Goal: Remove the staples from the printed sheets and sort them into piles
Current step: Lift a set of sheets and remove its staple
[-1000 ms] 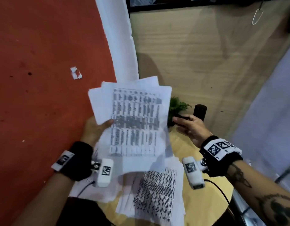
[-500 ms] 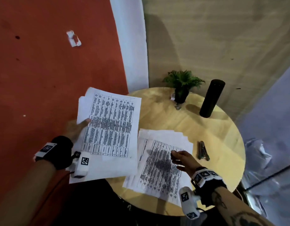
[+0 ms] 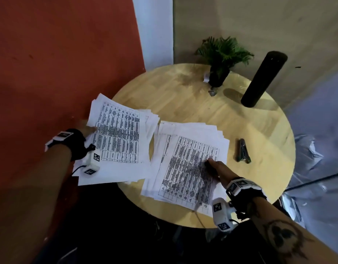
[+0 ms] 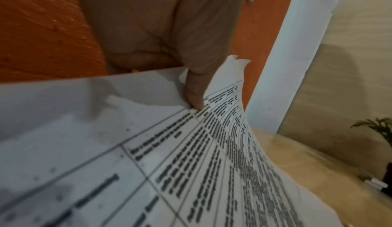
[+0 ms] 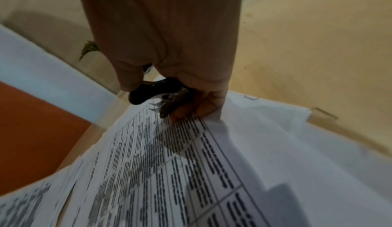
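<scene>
Two piles of printed sheets lie on a round wooden table [image 3: 183, 96]. My left hand [image 3: 88, 128] pinches the left stack of sheets [image 3: 118, 138] at its left edge, thumb [image 4: 195, 96] on top; this stack overhangs the table's left rim. My right hand [image 3: 215, 166] rests on the right pile [image 3: 189, 168] and grips a black staple remover [image 5: 148, 93] with metal claws, its fingertips [image 5: 210, 110] touching the top sheet. A loose staple [image 5: 251, 97] sits at the pile's far corner.
A dark metal tool [image 3: 243, 153] lies on the table right of the right pile. A small potted plant [image 3: 221, 60] and a tall black cylinder [image 3: 263, 79] stand at the back. Red floor [image 3: 50, 63] lies to the left.
My left hand has brought its sheets down from in front of me to the table's left edge. My right hand has dropped onto the right pile.
</scene>
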`<state>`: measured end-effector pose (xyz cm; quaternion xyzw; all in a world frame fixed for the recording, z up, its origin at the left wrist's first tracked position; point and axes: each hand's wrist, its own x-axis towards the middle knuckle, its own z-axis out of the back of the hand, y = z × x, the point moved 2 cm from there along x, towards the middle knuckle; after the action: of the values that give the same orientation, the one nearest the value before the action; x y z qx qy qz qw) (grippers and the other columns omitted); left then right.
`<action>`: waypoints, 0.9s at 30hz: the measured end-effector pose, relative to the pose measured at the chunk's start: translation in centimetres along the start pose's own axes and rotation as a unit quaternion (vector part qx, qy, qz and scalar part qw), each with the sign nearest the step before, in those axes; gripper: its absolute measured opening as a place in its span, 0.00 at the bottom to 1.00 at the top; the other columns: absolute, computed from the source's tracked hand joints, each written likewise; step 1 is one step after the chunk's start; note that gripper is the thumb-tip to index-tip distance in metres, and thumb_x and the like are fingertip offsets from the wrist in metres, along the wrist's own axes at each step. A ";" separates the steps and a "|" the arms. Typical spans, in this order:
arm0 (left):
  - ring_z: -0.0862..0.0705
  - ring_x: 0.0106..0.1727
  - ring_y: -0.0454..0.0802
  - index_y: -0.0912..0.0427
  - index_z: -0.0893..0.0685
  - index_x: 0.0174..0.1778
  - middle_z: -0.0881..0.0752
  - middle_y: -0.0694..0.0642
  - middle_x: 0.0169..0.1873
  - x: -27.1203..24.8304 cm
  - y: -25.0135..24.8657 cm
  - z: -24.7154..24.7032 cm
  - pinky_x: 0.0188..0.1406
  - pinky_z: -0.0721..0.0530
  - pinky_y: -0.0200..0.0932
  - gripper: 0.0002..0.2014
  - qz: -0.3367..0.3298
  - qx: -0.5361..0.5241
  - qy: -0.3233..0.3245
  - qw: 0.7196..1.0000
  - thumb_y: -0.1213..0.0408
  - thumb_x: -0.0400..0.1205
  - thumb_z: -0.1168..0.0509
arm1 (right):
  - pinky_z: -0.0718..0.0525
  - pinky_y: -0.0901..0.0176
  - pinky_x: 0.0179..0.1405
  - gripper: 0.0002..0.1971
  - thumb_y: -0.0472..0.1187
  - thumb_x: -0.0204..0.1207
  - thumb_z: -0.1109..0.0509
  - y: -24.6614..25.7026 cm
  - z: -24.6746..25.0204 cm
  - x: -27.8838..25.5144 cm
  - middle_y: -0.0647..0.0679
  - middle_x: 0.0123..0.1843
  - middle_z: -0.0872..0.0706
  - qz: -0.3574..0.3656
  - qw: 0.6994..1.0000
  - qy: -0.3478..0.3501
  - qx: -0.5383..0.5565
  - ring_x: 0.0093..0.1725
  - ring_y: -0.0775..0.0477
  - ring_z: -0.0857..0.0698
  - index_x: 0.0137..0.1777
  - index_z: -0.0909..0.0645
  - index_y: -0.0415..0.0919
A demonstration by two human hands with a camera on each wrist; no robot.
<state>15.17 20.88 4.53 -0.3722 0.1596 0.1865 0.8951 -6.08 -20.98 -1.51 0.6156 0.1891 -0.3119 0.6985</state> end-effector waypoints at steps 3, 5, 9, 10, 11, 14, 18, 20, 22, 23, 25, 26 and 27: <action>0.22 0.50 0.62 0.63 0.27 0.71 0.21 0.66 0.65 1.3 -0.1 -0.6 0.60 0.21 0.58 0.23 0.028 -0.005 -0.005 1.000 0.60 0.81 0.33 | 0.31 0.63 0.26 0.20 0.48 0.86 0.47 -0.2 0.2 0.2 0.45 0.33 0.20 -0.016 0.999 0.003 0.029 0.31 0.51 0.23 0.41 0.20 0.38; 0.21 0.47 0.66 0.68 0.28 0.72 0.22 0.71 0.64 1.7 -1.1 -0.8 0.51 0.20 0.54 0.22 0.031 0.056 -0.026 0.998 0.64 0.83 0.36 | 0.26 0.63 0.30 0.18 0.47 0.85 0.45 -0.8 0.2 0.5 0.43 0.36 0.19 -0.004 0.999 -0.002 0.038 0.34 0.49 0.21 0.42 0.19 0.37; 0.23 0.65 0.71 0.76 0.31 0.73 0.26 0.75 0.69 3.1 -2.1 -1.9 0.48 0.18 0.49 0.24 0.006 0.126 -0.038 0.991 0.72 0.82 0.36 | 0.21 0.59 0.41 0.17 0.46 0.83 0.41 -1.8 0.2 1.0 0.38 0.48 0.17 0.003 0.997 0.001 0.074 0.44 0.44 0.19 0.50 0.19 0.31; 0.25 0.68 0.72 0.76 0.32 0.74 0.27 0.75 0.70 3.0 -2.0 -2.1 0.57 0.21 0.52 0.27 0.006 0.131 -0.046 0.990 0.71 0.81 0.33 | 0.21 0.59 0.41 0.17 0.46 0.83 0.41 -1.9 0.2 1.1 0.38 0.48 0.17 0.006 0.997 0.002 0.081 0.44 0.44 0.19 0.52 0.20 0.31; 0.26 0.70 0.72 0.75 0.34 0.75 0.28 0.74 0.72 2.5 -2.2 -2.5 0.65 0.24 0.57 0.30 0.007 0.129 -0.048 0.990 0.69 0.79 0.31 | 0.21 0.59 0.41 0.17 0.46 0.83 0.41 -2.0 0.2 1.2 0.38 0.47 0.17 0.003 0.997 0.005 0.083 0.44 0.44 0.18 0.53 0.20 0.30; 0.34 0.77 0.68 0.65 0.38 0.79 0.34 0.70 0.76 1.4 -2.4 -5.8 0.74 0.33 0.61 0.40 -0.031 0.204 -0.058 0.977 0.59 0.75 0.26 | 0.21 0.61 0.40 0.15 0.46 0.83 0.41 -2.0 0.2 1.1 0.41 0.45 0.16 0.005 0.996 0.001 0.089 0.43 0.46 0.18 0.48 0.20 0.34; 0.25 0.69 0.64 0.60 0.19 0.67 0.24 0.67 0.67 -4.5 -5.3 -13.8 0.68 0.26 0.49 0.22 -0.177 0.203 0.027 0.963 0.63 0.76 0.28 | 0.23 0.65 0.36 0.12 0.44 0.84 0.41 -1.6 0.2 0.5 0.46 0.41 0.18 0.010 0.994 -0.005 0.110 0.40 0.51 0.20 0.41 0.24 0.40; 0.20 0.64 0.62 0.64 0.18 0.65 0.20 0.66 0.63 -7.2 -6.7 -17.9 0.63 0.24 0.46 0.20 -0.215 0.172 0.088 0.957 0.65 0.78 0.29 | 0.24 0.64 0.37 0.10 0.44 0.83 0.41 -1.7 0.1 0.5 0.46 0.42 0.18 0.012 0.993 -0.009 0.116 0.44 0.48 0.19 0.43 0.24 0.41; 0.22 0.68 0.61 0.63 0.25 0.72 0.23 0.64 0.68 -8.3 -7.5 -21.0 0.69 0.25 0.49 0.27 -0.181 0.165 0.140 0.959 0.59 0.78 0.29 | 0.23 0.63 0.40 0.10 0.45 0.82 0.39 -1.9 0.1 0.6 0.45 0.44 0.18 0.015 0.992 -0.014 0.123 0.48 0.46 0.20 0.48 0.25 0.38; 0.25 0.71 0.62 0.62 0.29 0.74 0.26 0.64 0.72 -8.4 -7.9 -21.9 0.71 0.26 0.52 0.32 -0.154 0.178 0.146 0.961 0.55 0.77 0.28 | 0.22 0.62 0.43 0.11 0.45 0.82 0.38 -2.1 0.1 0.8 0.45 0.46 0.18 0.016 0.992 -0.016 0.127 0.50 0.45 0.20 0.52 0.25 0.36; 0.26 0.72 0.63 0.63 0.33 0.76 0.29 0.65 0.74 -8.2 -8.7 -22.9 0.70 0.25 0.55 0.39 -0.099 0.180 0.140 0.969 0.50 0.74 0.26 | 0.21 0.59 0.49 0.13 0.46 0.82 0.37 -2.2 0.1 0.8 0.45 0.47 0.18 0.018 0.991 -0.016 0.129 0.50 0.46 0.20 0.55 0.26 0.35; 0.24 0.70 0.63 0.65 0.34 0.76 0.27 0.65 0.73 -8.2 -9.1 -23.2 0.68 0.23 0.55 0.41 -0.069 0.161 0.148 0.973 0.50 0.73 0.25 | 0.22 0.56 0.53 0.12 0.46 0.81 0.37 -2.3 0.2 0.9 0.46 0.47 0.19 0.020 0.992 -0.017 0.126 0.51 0.46 0.20 0.54 0.26 0.35; 0.21 0.67 0.63 0.68 0.34 0.76 0.24 0.66 0.71 -8.0 -9.3 -23.6 0.64 0.21 0.52 0.42 -0.046 0.150 0.159 0.975 0.50 0.72 0.25 | 0.22 0.52 0.57 0.12 0.47 0.81 0.37 -2.4 0.1 0.9 0.46 0.47 0.18 0.022 0.992 -0.016 0.122 0.52 0.45 0.20 0.52 0.25 0.37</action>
<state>8.90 -4.03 -2.28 -0.2655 0.3092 0.0572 0.9114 -6.97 -21.42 -3.85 0.6952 0.1250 -0.3272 0.6277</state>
